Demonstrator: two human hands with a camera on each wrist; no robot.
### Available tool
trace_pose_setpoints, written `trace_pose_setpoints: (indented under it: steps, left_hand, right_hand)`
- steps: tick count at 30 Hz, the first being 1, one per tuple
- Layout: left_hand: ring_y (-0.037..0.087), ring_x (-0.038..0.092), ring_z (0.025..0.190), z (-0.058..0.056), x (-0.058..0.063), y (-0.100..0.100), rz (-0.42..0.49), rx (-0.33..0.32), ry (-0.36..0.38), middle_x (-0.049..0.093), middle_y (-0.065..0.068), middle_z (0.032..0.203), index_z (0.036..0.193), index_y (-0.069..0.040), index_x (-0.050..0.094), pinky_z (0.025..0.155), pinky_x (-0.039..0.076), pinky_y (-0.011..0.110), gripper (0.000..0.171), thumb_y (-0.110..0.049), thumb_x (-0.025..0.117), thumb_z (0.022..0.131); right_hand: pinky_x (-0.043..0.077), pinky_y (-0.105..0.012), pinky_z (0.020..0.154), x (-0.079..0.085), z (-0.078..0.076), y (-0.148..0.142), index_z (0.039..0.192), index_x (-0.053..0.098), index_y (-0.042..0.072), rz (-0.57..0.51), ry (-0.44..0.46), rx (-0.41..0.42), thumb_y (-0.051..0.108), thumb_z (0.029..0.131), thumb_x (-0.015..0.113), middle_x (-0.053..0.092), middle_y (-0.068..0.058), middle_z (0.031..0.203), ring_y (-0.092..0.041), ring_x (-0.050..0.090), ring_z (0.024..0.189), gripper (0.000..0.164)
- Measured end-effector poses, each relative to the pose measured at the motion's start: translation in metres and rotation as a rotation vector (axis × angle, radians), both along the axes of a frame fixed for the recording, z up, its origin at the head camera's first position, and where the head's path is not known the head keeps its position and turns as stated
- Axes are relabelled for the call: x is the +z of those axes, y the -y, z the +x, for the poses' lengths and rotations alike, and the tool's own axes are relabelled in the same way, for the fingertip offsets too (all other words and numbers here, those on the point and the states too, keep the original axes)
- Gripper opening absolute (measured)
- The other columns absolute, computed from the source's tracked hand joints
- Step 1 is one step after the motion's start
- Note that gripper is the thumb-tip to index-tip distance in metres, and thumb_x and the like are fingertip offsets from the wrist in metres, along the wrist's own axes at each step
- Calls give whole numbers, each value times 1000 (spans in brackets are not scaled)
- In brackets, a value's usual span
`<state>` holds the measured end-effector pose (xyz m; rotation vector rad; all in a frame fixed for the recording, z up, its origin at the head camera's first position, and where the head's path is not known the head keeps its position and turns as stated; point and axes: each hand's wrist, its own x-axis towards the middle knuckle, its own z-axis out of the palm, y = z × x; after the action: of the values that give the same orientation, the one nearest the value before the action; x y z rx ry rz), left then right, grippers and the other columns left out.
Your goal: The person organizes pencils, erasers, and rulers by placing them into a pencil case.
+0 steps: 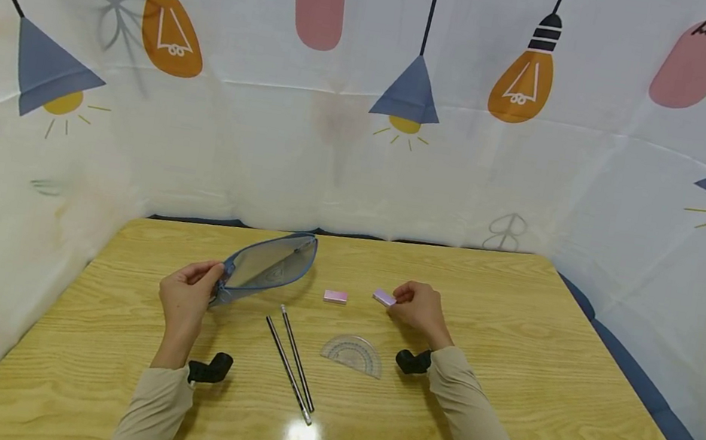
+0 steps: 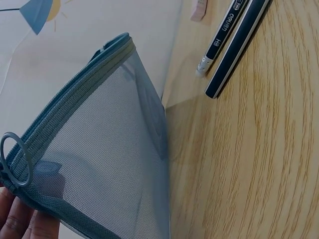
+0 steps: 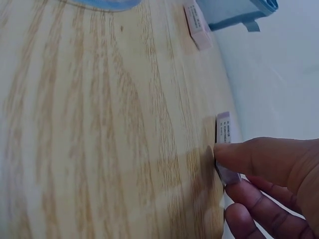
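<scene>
In the head view my left hand [image 1: 185,298] grips one end of a blue mesh zipper pouch [image 1: 267,264]. The pouch is tilted up off the table, its rim spread apart; a ring hangs from the zipper near my fingers [image 2: 15,219] in the left wrist view. On the right, my right hand [image 1: 419,310] pinches a purple eraser [image 1: 384,298] between thumb and fingertips, low at the tabletop. A pink eraser [image 1: 335,297] lies between the pouch and the purple one. Whether anything sits inside the pouch I cannot tell.
Two dark pencils [image 1: 298,360] lie side by side on the wooden table [image 1: 545,401], nearer to me than the pouch. A clear protractor [image 1: 352,354] lies to their right. A white cloth printed with lamps [image 1: 308,152] hangs behind the table and along its sides.
</scene>
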<state>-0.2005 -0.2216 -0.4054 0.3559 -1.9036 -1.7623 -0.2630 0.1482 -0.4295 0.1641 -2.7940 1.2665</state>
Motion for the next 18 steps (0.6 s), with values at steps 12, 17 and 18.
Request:
trace_pose_setpoints:
  steps: [12, 17, 18]
  left_hand:
    - [4, 63, 64, 0, 0, 0, 8, -10, -3, 70, -5, 76, 103, 6, 72, 55, 50, 16, 30, -20, 74, 88]
    - [4, 62, 64, 0, 0, -1, 1, -11, -7, 70, -5, 76, 103, 6, 72, 55, 50, 16, 30, -20, 74, 88]
    - [4, 62, 64, 0, 0, -1, -1, -12, -9, 70, -5, 76, 103, 6, 72, 55, 50, 16, 30, -20, 74, 88]
  right_hand:
    - [52, -39, 72, 1, 2, 0, 92, 70, 0, 0, -13, 10, 3, 73, 82, 68, -6, 81, -21, 63, 76, 22]
    - [52, -40, 73, 1, 2, -2, 91, 71, 1, -19, -42, 25, 3, 73, 81, 68, -6, 83, -22, 64, 78, 21]
    - [52, -40, 73, 0, 2, -2, 91, 71, 1, -23, -45, 25, 3, 73, 81, 68, -6, 83, -22, 64, 79, 21]
